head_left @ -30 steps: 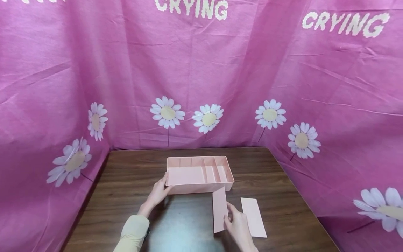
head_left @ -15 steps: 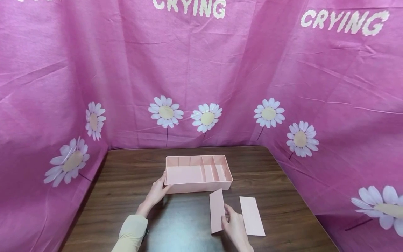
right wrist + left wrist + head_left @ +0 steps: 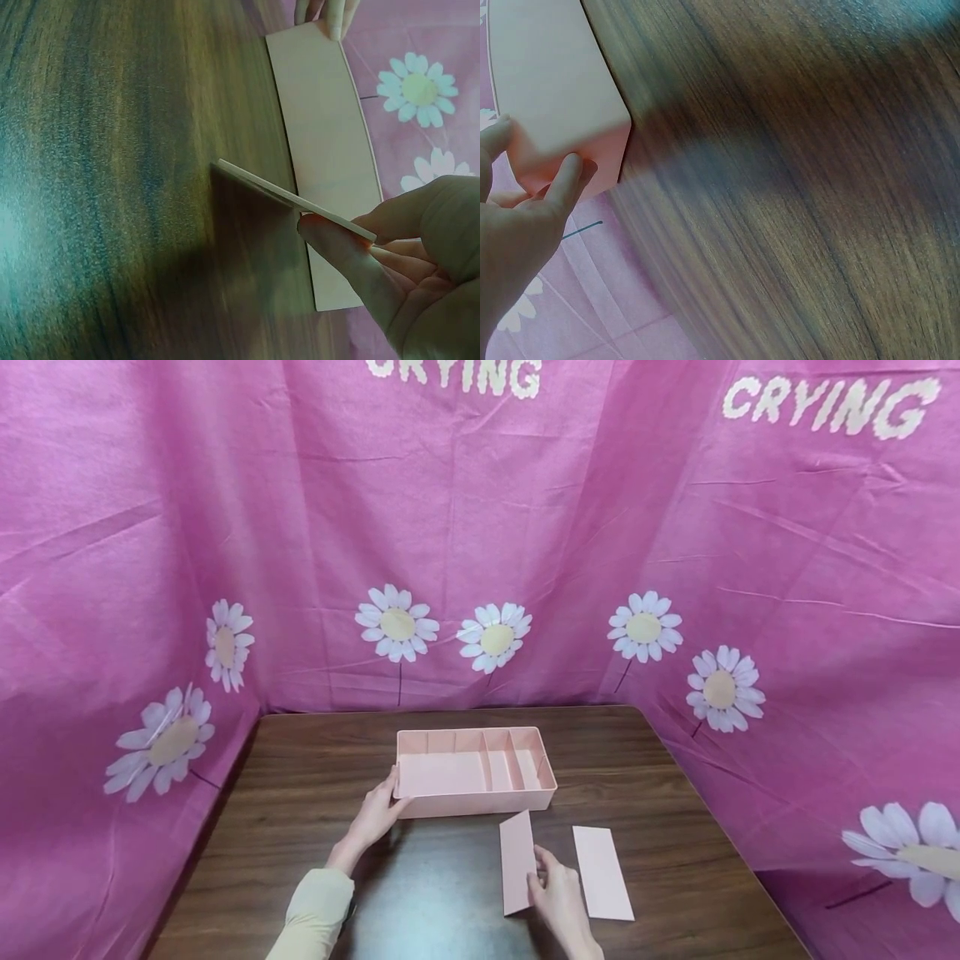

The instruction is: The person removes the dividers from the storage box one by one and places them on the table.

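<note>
A pink divided storage box (image 3: 442, 807) stands near the back of the table, two dividers visible inside its right part. My left hand (image 3: 377, 814) grips the box's near left corner, thumb on the front wall and fingers at the left end. In the left wrist view that hand (image 3: 532, 214) has its fingertips against the box's end. Between thumb and fingers, my right hand (image 3: 561, 897) pinches the right edge of a flat pink panel (image 3: 516, 864), held upright in front of the box. The right wrist view shows this panel (image 3: 285, 196) almost edge-on.
A second pink panel (image 3: 602, 872) lies flat on the dark wood table (image 3: 300, 777), right of my right hand. A pink curtain (image 3: 480, 527) with daisies and lettering surrounds the table at the back and both sides.
The panel in my right hand has shifted slightly left and turned a little. My left hand keeps its grip on the box, which stays in place.
</note>
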The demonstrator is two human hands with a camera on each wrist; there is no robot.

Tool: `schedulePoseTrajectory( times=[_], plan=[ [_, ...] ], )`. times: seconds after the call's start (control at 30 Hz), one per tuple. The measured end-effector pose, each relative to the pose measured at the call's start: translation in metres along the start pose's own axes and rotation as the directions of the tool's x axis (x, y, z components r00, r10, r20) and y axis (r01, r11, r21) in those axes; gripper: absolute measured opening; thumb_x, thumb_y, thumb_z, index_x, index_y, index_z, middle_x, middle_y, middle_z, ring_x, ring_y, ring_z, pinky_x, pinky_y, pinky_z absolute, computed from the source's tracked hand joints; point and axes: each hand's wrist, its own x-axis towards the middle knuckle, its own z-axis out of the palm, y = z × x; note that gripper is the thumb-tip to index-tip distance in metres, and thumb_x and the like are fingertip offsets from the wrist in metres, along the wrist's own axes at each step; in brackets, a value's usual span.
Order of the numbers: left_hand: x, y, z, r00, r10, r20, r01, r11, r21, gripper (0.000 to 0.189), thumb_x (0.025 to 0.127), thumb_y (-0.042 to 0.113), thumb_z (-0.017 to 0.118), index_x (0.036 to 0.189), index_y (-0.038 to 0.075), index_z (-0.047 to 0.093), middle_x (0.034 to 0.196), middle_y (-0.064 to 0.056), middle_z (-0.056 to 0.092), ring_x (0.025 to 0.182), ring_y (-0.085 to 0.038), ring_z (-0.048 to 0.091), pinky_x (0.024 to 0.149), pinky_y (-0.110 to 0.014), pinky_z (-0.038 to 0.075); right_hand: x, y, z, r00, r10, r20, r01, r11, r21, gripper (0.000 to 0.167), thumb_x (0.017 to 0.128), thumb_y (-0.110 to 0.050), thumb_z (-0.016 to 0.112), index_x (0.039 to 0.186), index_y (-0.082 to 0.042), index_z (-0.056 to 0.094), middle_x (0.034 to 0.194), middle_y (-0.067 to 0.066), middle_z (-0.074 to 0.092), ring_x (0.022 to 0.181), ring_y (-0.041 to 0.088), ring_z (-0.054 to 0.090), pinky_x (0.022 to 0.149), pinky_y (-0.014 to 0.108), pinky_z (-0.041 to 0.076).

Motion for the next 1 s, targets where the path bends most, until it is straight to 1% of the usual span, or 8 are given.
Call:
schedulePoseTrajectory(
  times=[0.13,0.27,0.33,0.5,0.6,0.8,0.9,1.0],
  plan=[
    [0.001,-0.001,0.000,1.000,0.000,-0.001,0.000,1.000,0.001,0.068,0.095,0.012,0.065,0.146,-0.017,0.030,0.144,-0.039,0.043,0.132,-0.048,0.049,0.109,-0.057,0.042,0.000,0.002,0.003,1.000,0.014,0.012,-0.014,1.000,0.011,0.042,0.081,0.002,0.064,0.122,0.012,0.061,0.094,0.022,0.074,0.077,0.025,0.075,0.061,0.030,0.059],
    [0.001,-0.002,0.001,1.000,0.021,-0.017,-0.021,1.000,0.016,0.067,0.094,0.011,0.065,0.145,-0.018,0.031,0.142,-0.039,0.045,0.130,-0.048,0.051,0.107,-0.057,0.043,0.001,0.004,0.005,1.000,0.024,0.012,-0.024,1.000,0.015,0.042,0.081,0.001,0.065,0.122,0.011,0.061,0.094,0.022,0.075,0.070,0.017,0.072,0.056,0.023,0.055],
    [0.001,-0.003,0.002,1.000,0.016,-0.017,-0.016,1.000,0.012,0.068,0.094,0.011,0.065,0.146,-0.017,0.031,0.142,-0.039,0.045,0.130,-0.048,0.051,0.107,-0.057,0.043,0.002,0.006,0.006,1.000,0.022,0.008,-0.022,1.000,0.010,0.041,0.081,0.001,0.066,0.122,0.011,0.061,0.092,0.021,0.075,0.067,0.014,0.070,0.054,0.022,0.052],
    [0.001,-0.003,0.002,1.000,0.007,-0.003,-0.007,1.000,0.017,0.067,0.095,0.011,0.064,0.146,-0.017,0.031,0.144,-0.038,0.043,0.131,-0.048,0.049,0.109,-0.057,0.042,0.004,0.011,0.008,0.999,0.035,0.008,-0.035,0.999,0.006,0.040,0.082,0.001,0.067,0.120,0.011,0.062,0.092,0.022,0.075,0.064,0.013,0.070,0.052,0.021,0.052],
    [0.001,-0.003,0.001,1.000,0.006,0.001,-0.006,1.000,0.021,0.066,0.095,0.011,0.064,0.146,-0.017,0.032,0.144,-0.038,0.044,0.131,-0.049,0.049,0.109,-0.057,0.042,0.004,0.014,0.010,0.998,0.059,0.028,-0.059,0.998,0.023,0.041,0.083,0.000,0.066,0.122,0.011,0.061,0.093,0.023,0.075,0.060,0.011,0.068,0.048,0.020,0.049],
    [0.000,-0.002,0.001,1.000,0.003,-0.009,-0.003,1.000,0.023,0.067,0.095,0.012,0.065,0.145,-0.017,0.033,0.142,-0.038,0.047,0.130,-0.048,0.051,0.108,-0.056,0.044,0.003,0.021,0.015,0.993,0.093,0.070,-0.097,0.994,0.056,0.044,0.085,-0.003,0.063,0.127,0.009,0.057,0.098,0.023,0.073,0.052,0.005,0.061,0.043,0.019,0.041],
    [0.000,-0.002,0.001,1.000,0.002,-0.012,-0.001,1.000,0.028,0.067,0.095,0.013,0.065,0.145,-0.017,0.033,0.141,-0.038,0.047,0.129,-0.048,0.052,0.107,-0.056,0.044,0.002,0.022,0.015,0.995,0.075,0.062,-0.077,0.996,0.043,0.046,0.085,-0.005,0.065,0.128,0.009,0.057,0.103,0.024,0.072,0.054,0.001,0.058,0.045,0.018,0.041],
    [0.000,-0.002,0.002,1.000,0.008,-0.014,-0.008,0.999,0.031,0.067,0.095,0.013,0.065,0.145,-0.017,0.034,0.141,-0.038,0.048,0.129,-0.048,0.052,0.107,-0.056,0.044,0.002,0.022,0.014,0.996,0.060,0.067,-0.061,0.998,0.023,0.052,0.082,-0.008,0.071,0.129,0.008,0.057,0.111,0.026,0.070,0.058,0.005,0.059,0.048,0.021,0.044]
  ],
)
